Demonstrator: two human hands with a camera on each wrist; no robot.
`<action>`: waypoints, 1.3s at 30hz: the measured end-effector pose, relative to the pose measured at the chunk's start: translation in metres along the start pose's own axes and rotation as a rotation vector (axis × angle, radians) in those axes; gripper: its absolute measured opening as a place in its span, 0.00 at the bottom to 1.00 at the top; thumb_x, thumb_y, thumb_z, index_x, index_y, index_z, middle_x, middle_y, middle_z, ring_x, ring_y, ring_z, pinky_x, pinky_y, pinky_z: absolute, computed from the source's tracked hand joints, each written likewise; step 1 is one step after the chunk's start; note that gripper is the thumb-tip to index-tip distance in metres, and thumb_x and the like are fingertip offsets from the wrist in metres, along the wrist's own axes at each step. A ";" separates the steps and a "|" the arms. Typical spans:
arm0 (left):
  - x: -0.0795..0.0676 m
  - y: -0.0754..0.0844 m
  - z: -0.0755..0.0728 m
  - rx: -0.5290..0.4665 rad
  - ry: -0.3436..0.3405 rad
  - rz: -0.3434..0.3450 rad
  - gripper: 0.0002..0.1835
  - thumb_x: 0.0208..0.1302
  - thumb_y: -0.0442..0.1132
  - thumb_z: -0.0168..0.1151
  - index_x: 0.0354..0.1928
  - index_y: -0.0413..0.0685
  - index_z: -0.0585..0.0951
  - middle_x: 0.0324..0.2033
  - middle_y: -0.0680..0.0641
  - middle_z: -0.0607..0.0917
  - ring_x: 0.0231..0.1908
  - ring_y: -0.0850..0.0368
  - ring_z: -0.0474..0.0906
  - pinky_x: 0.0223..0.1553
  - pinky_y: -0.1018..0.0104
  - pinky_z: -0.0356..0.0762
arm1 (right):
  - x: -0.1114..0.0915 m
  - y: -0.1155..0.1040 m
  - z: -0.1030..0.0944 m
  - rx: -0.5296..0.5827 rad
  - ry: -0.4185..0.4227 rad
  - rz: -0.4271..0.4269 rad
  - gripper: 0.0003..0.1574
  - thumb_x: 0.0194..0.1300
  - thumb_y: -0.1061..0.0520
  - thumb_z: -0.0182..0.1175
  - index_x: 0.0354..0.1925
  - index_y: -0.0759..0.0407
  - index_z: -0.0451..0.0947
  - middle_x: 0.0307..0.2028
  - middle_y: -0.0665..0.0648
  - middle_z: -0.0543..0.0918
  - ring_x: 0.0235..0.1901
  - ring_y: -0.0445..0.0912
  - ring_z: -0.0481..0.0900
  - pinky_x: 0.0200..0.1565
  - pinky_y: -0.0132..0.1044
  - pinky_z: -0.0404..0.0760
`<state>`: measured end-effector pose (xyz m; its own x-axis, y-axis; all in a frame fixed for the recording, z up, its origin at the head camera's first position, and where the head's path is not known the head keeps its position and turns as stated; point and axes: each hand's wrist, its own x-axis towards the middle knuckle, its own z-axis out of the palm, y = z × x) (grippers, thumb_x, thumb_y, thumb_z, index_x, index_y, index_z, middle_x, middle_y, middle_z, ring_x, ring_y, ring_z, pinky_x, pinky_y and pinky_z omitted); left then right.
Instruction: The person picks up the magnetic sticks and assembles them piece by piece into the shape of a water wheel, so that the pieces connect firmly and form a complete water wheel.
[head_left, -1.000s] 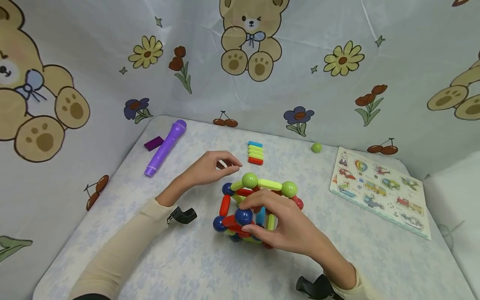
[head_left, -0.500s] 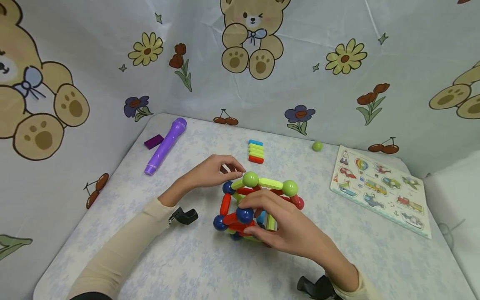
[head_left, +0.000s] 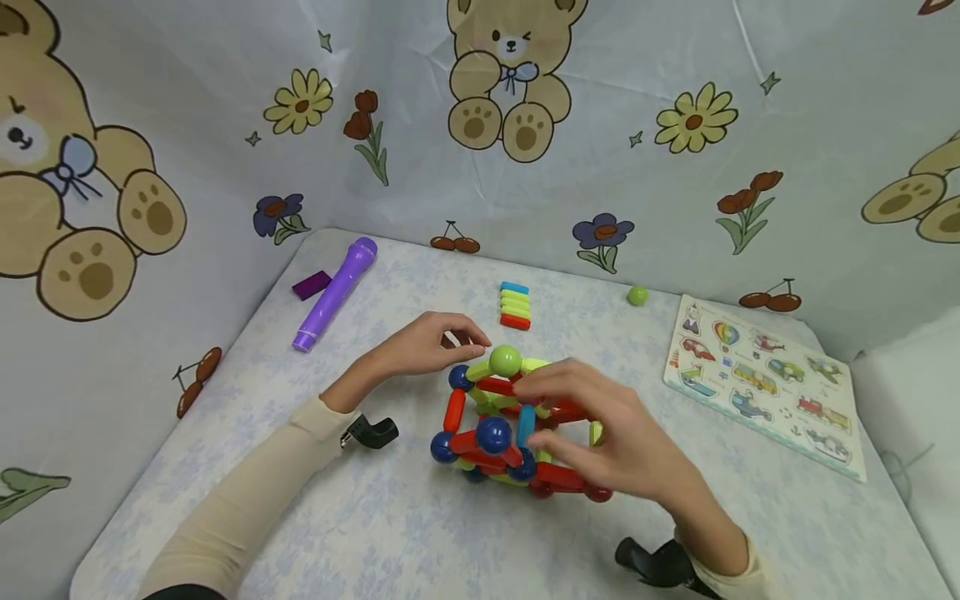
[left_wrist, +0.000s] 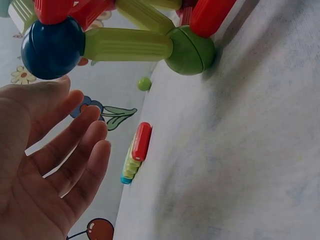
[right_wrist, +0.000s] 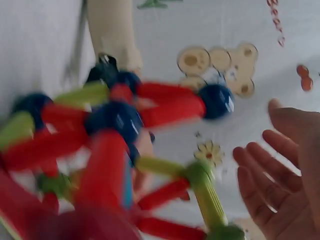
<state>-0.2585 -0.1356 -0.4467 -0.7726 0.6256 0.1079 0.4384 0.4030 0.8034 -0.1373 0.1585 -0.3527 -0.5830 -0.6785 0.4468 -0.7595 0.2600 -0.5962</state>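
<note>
A structure of balls and rods (head_left: pixel 453 410), in blue, green, red and yellow-green, stands on the table. My right hand (head_left: pixel 626 425) is over its right side, fingers apart and holding nothing. A dark blue ball (head_left: pixel 494 435) juts from the front on red rods; in the right wrist view a gap separates this ball (right_wrist: pixel 216 101) from the right hand (right_wrist: pixel 280 170). At the back left corner is my left hand (head_left: pixel 431 343), its fingers loosely bent. In the left wrist view the thumb lies close under a blue ball (left_wrist: pixel 53 48); I cannot tell whether they touch.
Behind the structure lie several loose rods (head_left: pixel 515 306) in a row, with a green ball (head_left: pixel 637 295) farther right. A purple toy microphone (head_left: pixel 335 293) and a dark purple block (head_left: pixel 311 285) are at the left. On the right lies a picture board (head_left: pixel 765 383).
My right hand has let go of the front blue ball and moved right, away from it. The ball stays up on its rods. My left hand has shifted slightly toward the structure.
</note>
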 end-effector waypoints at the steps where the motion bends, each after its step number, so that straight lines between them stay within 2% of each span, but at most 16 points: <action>1: 0.000 -0.001 0.000 0.000 -0.004 -0.008 0.14 0.79 0.46 0.67 0.58 0.48 0.88 0.49 0.56 0.90 0.47 0.59 0.84 0.53 0.59 0.87 | 0.001 0.005 -0.009 0.005 0.039 -0.011 0.24 0.72 0.57 0.73 0.63 0.54 0.82 0.57 0.53 0.86 0.55 0.44 0.84 0.49 0.33 0.87; 3: 0.000 -0.002 -0.001 0.000 -0.016 -0.021 0.15 0.78 0.46 0.67 0.58 0.48 0.88 0.50 0.56 0.90 0.47 0.59 0.84 0.53 0.60 0.87 | 0.005 0.020 -0.027 0.002 0.111 -0.019 0.20 0.72 0.63 0.70 0.60 0.58 0.83 0.53 0.55 0.88 0.52 0.44 0.85 0.51 0.31 0.85; 5: 0.000 -0.002 -0.001 0.002 -0.028 -0.028 0.14 0.78 0.46 0.67 0.57 0.49 0.89 0.50 0.56 0.90 0.47 0.60 0.85 0.53 0.60 0.87 | 0.011 0.039 -0.043 -0.001 0.153 0.014 0.19 0.72 0.69 0.67 0.59 0.61 0.84 0.51 0.56 0.88 0.50 0.43 0.85 0.51 0.29 0.84; 7: 0.000 -0.003 -0.001 0.005 -0.042 -0.033 0.13 0.78 0.46 0.68 0.57 0.51 0.89 0.50 0.56 0.90 0.48 0.60 0.85 0.54 0.61 0.87 | 0.017 0.062 -0.054 -0.006 0.160 0.088 0.20 0.71 0.73 0.66 0.58 0.61 0.84 0.51 0.57 0.88 0.50 0.40 0.85 0.53 0.26 0.83; 9: -0.001 -0.005 0.000 0.004 -0.056 -0.035 0.12 0.77 0.46 0.68 0.56 0.51 0.89 0.51 0.56 0.90 0.48 0.60 0.85 0.54 0.63 0.86 | 0.021 0.088 -0.056 -0.027 0.139 0.155 0.19 0.71 0.73 0.66 0.57 0.61 0.85 0.51 0.57 0.88 0.50 0.39 0.85 0.53 0.25 0.83; 11: -0.002 -0.007 0.000 0.005 -0.065 -0.045 0.12 0.77 0.45 0.69 0.56 0.51 0.89 0.51 0.55 0.90 0.48 0.59 0.84 0.54 0.63 0.86 | 0.027 0.118 -0.051 -0.059 0.085 0.216 0.16 0.73 0.69 0.67 0.57 0.60 0.86 0.51 0.57 0.88 0.50 0.40 0.86 0.53 0.26 0.84; 15: -0.004 -0.007 -0.003 -0.039 -0.095 -0.060 0.13 0.78 0.46 0.67 0.56 0.50 0.89 0.51 0.55 0.90 0.49 0.59 0.85 0.54 0.63 0.86 | 0.035 0.169 -0.028 -0.128 -0.054 0.279 0.16 0.73 0.63 0.70 0.57 0.60 0.86 0.52 0.58 0.89 0.51 0.48 0.88 0.52 0.41 0.89; 18: -0.007 -0.002 -0.009 -0.117 -0.137 -0.035 0.13 0.79 0.44 0.65 0.57 0.48 0.89 0.51 0.53 0.90 0.51 0.58 0.86 0.55 0.61 0.86 | 0.043 0.193 -0.011 -0.165 -0.110 0.298 0.18 0.71 0.64 0.72 0.58 0.61 0.85 0.52 0.60 0.88 0.52 0.53 0.88 0.51 0.51 0.89; 19: -0.008 0.001 -0.012 -0.143 -0.157 -0.021 0.12 0.79 0.43 0.65 0.57 0.47 0.89 0.51 0.53 0.90 0.51 0.57 0.86 0.55 0.60 0.87 | 0.045 0.198 -0.007 -0.174 -0.119 0.303 0.18 0.70 0.65 0.72 0.57 0.61 0.85 0.52 0.60 0.88 0.53 0.53 0.88 0.51 0.51 0.89; 24: -0.013 0.012 -0.022 -0.224 -0.272 0.042 0.13 0.73 0.37 0.70 0.56 0.46 0.88 0.51 0.50 0.90 0.52 0.52 0.86 0.56 0.56 0.86 | 0.052 0.213 0.010 -0.216 -0.145 0.317 0.20 0.68 0.65 0.75 0.56 0.60 0.86 0.51 0.57 0.87 0.52 0.53 0.86 0.52 0.50 0.88; 27: -0.014 0.016 -0.021 -0.237 -0.312 0.052 0.14 0.71 0.39 0.74 0.56 0.47 0.88 0.52 0.51 0.89 0.52 0.53 0.86 0.58 0.57 0.85 | 0.049 0.213 0.017 -0.249 -0.157 0.348 0.20 0.67 0.62 0.76 0.56 0.59 0.86 0.51 0.56 0.87 0.52 0.51 0.85 0.53 0.49 0.88; 33: -0.013 0.019 -0.019 -0.219 -0.317 0.060 0.14 0.69 0.39 0.76 0.55 0.51 0.89 0.51 0.53 0.90 0.53 0.55 0.86 0.57 0.57 0.86 | 0.044 0.216 0.025 -0.279 -0.129 0.361 0.19 0.69 0.62 0.74 0.56 0.57 0.86 0.51 0.55 0.86 0.49 0.49 0.86 0.51 0.45 0.89; 39: -0.013 0.017 -0.017 -0.202 -0.311 0.050 0.13 0.71 0.40 0.74 0.54 0.50 0.89 0.50 0.54 0.90 0.51 0.55 0.87 0.57 0.57 0.86 | 0.037 0.214 0.021 -0.246 -0.108 0.399 0.19 0.67 0.62 0.74 0.56 0.57 0.86 0.49 0.54 0.88 0.46 0.49 0.86 0.50 0.45 0.89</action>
<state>-0.2490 -0.1482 -0.4246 -0.5626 0.8267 -0.0082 0.3485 0.2461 0.9044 -0.3155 0.1746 -0.4779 -0.8196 -0.5567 0.1358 -0.5358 0.6606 -0.5258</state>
